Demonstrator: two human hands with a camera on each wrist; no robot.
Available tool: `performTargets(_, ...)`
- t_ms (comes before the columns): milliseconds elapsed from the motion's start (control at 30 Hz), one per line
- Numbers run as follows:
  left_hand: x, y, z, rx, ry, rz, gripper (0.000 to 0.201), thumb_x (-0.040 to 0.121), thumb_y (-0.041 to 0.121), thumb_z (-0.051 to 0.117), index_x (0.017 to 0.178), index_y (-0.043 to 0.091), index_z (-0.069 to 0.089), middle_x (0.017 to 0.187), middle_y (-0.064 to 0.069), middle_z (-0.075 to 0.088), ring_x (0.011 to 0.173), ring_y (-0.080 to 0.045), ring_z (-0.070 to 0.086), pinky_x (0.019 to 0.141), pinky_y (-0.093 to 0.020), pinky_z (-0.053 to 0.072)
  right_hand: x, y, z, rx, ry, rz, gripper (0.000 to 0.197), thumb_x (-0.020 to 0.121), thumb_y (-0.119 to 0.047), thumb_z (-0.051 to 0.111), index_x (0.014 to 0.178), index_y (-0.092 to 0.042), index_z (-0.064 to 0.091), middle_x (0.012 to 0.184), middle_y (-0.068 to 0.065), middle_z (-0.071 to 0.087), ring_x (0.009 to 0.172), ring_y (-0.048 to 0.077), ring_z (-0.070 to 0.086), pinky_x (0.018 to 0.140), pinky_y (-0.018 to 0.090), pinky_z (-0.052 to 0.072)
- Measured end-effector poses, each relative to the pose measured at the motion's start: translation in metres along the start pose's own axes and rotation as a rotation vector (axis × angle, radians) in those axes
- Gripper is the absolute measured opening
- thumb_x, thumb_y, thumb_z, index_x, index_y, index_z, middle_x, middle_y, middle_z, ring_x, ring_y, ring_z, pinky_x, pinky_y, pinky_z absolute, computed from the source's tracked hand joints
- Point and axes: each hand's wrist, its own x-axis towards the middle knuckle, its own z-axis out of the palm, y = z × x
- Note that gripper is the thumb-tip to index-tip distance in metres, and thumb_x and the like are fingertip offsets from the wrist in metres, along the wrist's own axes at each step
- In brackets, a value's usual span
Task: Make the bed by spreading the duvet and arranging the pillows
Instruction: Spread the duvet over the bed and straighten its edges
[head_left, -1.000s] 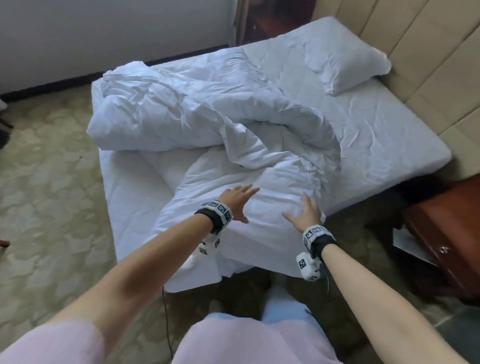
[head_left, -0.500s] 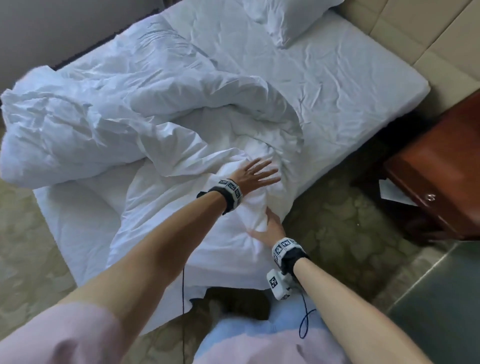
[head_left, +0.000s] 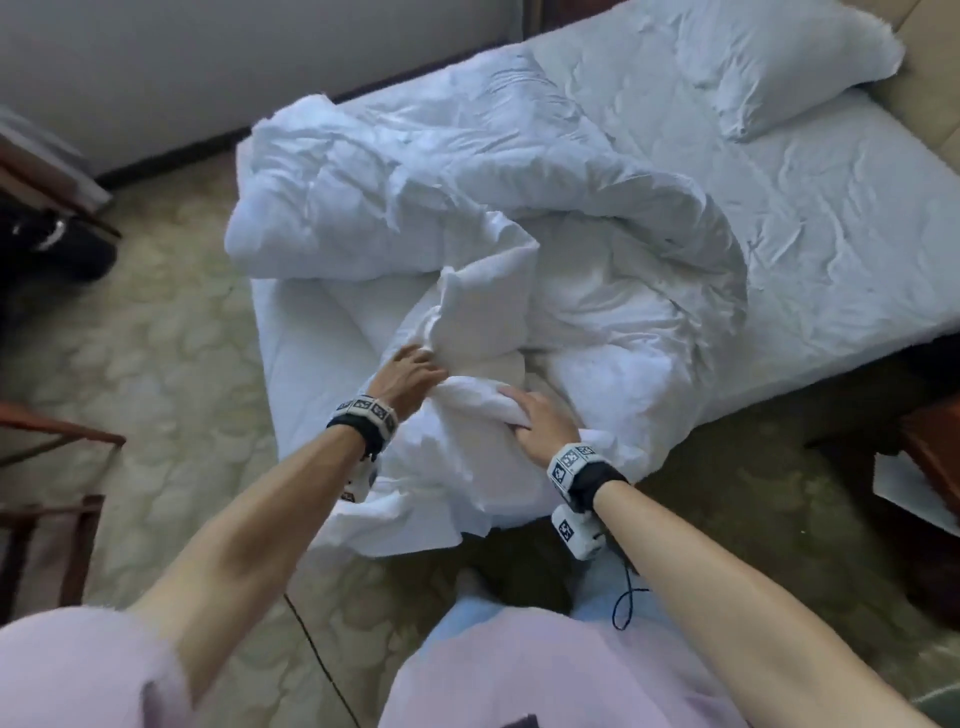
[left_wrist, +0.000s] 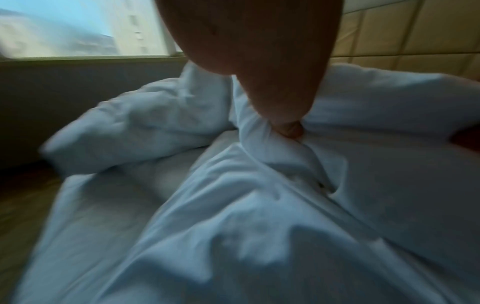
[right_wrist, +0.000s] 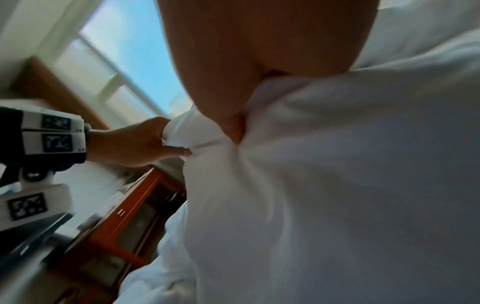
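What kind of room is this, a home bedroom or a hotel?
A bedroom, possibly a hotel room: a bed with an all-white crumpled duvet and pillow, a padded tan headboard, and a wooden nightstand beside it.

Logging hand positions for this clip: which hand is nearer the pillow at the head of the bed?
Right. The right hand grips the duvet on the side toward the pillow; the left hand grips it farther away. Both are well short of the pillow.

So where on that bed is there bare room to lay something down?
Bare white sheet lies between the white pillow and the crumpled white duvet; a narrower strip runs along the left edge. Around both hands the bunched duvet crowds everything.
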Motion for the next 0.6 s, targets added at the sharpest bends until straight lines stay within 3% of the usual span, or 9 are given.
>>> performTargets(133, -0.161, -0.037, 0.048, -0.049, -0.035, -0.327, 0.041, 0.060, -0.001, 0.072, 0.091, 0.025, 0.071, 0.093, 0.007, 0.070, 0.113, -0.021, 0.058, 0.108, -0.036, 0.027, 0.006, -0.102, 0.076, -0.155, -0.189, -0.278, 0.066, 0.092, -0.018, 0.058, 0.150, -0.044, 0.040, 0.142, 0.003, 0.056, 0.123, 0.029, 0.058, 0.100, 0.042, 0.050)
performTargets(200, -0.232, -0.044, 0.072, -0.060, -0.037, -0.443, 0.036, 0.065, 0.005, 0.071, 0.093, 0.027, 0.073, 0.095, 0.010, 0.072, 0.114, -0.019, 0.058, 0.111, -0.036, 0.027, -0.003, -0.138, 0.125, -0.208, -0.289, -0.370, 0.066, 0.094, -0.022, 0.059, 0.153, -0.042, 0.036, 0.147, 0.004, 0.050, 0.125, 0.030, 0.056, 0.101, 0.040, 0.049)
performTargets(267, -0.299, -0.044, 0.094, -0.069, -0.024, -0.522, 0.026, 0.070, 0.013, 0.063, 0.089, 0.026, 0.075, 0.091, 0.011, 0.072, 0.111, -0.020, 0.059, 0.111, -0.037, 0.027, -0.019, -0.161, 0.174, -0.270, -0.405, -0.448, 0.069, 0.096, -0.031, 0.059, 0.155, -0.045, 0.027, 0.150, 0.005, 0.046, 0.124, 0.032, 0.057, 0.102, 0.045, 0.049)
performTargets(367, -0.384, -0.037, 0.128, -0.052, -0.101, -0.684, 0.021, 0.068, 0.008, 0.067, 0.080, 0.024, 0.073, 0.084, 0.009, 0.070, 0.108, -0.023, 0.062, 0.110, -0.039, 0.028, -0.052, -0.175, 0.224, -0.343, -0.674, -0.497, 0.081, 0.095, -0.044, 0.064, 0.159, -0.045, 0.014, 0.157, 0.005, 0.042, 0.133, 0.032, 0.052, 0.109, 0.047, 0.045)
performTargets(433, -0.417, -0.031, 0.141, -0.080, -0.192, -0.789, 0.015, 0.074, 0.010, 0.063, 0.077, 0.022, 0.072, 0.079, 0.005, 0.070, 0.098, -0.023, 0.068, 0.100, -0.040, 0.034, -0.067, -0.168, 0.238, -0.377, -0.775, -0.510, 0.086, 0.093, -0.045, 0.068, 0.160, -0.043, 0.013, 0.163, 0.000, 0.034, 0.143, 0.028, 0.041, 0.116, 0.047, 0.038)
performTargets(500, -0.423, -0.023, 0.143, -0.157, -0.419, -0.824, 0.025, 0.088, 0.012, 0.055, 0.103, 0.023, 0.072, 0.105, 0.003, 0.069, 0.113, -0.020, 0.063, 0.097, -0.037, 0.037, -0.072, -0.149, 0.236, -0.397, -0.761, -0.471, 0.084, 0.093, -0.044, 0.066, 0.159, -0.045, 0.014, 0.163, 0.000, 0.033, 0.144, 0.029, 0.040, 0.116, 0.048, 0.038)
performTargets(533, -0.419, -0.016, 0.140, -0.184, -0.482, -0.828, 0.033, 0.091, 0.011, 0.055, 0.119, 0.025, 0.067, 0.121, 0.004, 0.064, 0.123, -0.019, 0.057, 0.099, -0.035, 0.039, -0.069, -0.135, 0.231, -0.408, -0.736, -0.436, 0.082, 0.094, -0.045, 0.065, 0.159, -0.045, 0.014, 0.162, 0.000, 0.035, 0.143, 0.029, 0.042, 0.114, 0.048, 0.040)
performTargets(600, -0.393, -0.004, 0.128, -0.232, -0.517, -0.810, 0.047, 0.088, 0.005, 0.059, 0.129, 0.027, 0.060, 0.129, 0.004, 0.060, 0.123, -0.021, 0.058, 0.096, -0.035, 0.045, -0.055, -0.103, 0.208, -0.451, -0.662, -0.354, 0.081, 0.094, -0.046, 0.063, 0.160, -0.043, 0.016, 0.161, 0.001, 0.036, 0.143, 0.029, 0.042, 0.114, 0.048, 0.041)
